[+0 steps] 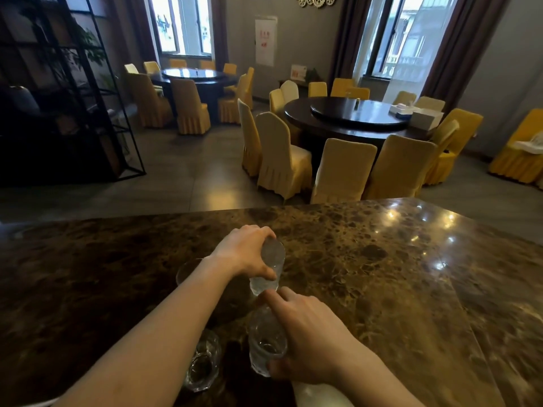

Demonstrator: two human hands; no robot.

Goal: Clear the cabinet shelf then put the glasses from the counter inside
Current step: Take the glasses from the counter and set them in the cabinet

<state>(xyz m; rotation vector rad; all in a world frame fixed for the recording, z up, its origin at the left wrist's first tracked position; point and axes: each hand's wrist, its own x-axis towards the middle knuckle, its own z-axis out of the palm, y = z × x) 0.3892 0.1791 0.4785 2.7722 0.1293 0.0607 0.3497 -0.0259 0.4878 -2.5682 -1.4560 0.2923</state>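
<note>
1. My right hand is nearest, reaching in from the lower right, fingers curled round a ribbed clear glass; thumb at the near end, index finger stretched along the top. This glass lies tilted, mouth toward me.
2. Left forearm crosses from the lower left. My left hand is farther out, palm down, thumb and fingers gripping a second glass tipped on its side, base facing the camera.
3. The two held glasses nearly meet end to end; I can't tell if they touch.
4. A third ribbed glass stands on the counter just beside the left forearm, near edge.
5. A fourth glass is partly hidden behind the left wrist, only the rim showing.
6. Glass count: four, two held, two on the counter.
7. All of them are over the brown marble counter. No cabinet in view.
8. Farther off: two round dark dining tables, one right, one left, both ringed by yellow-covered chairs.
9. Black metal shelf rack at far left; two windows at the back.
</note>
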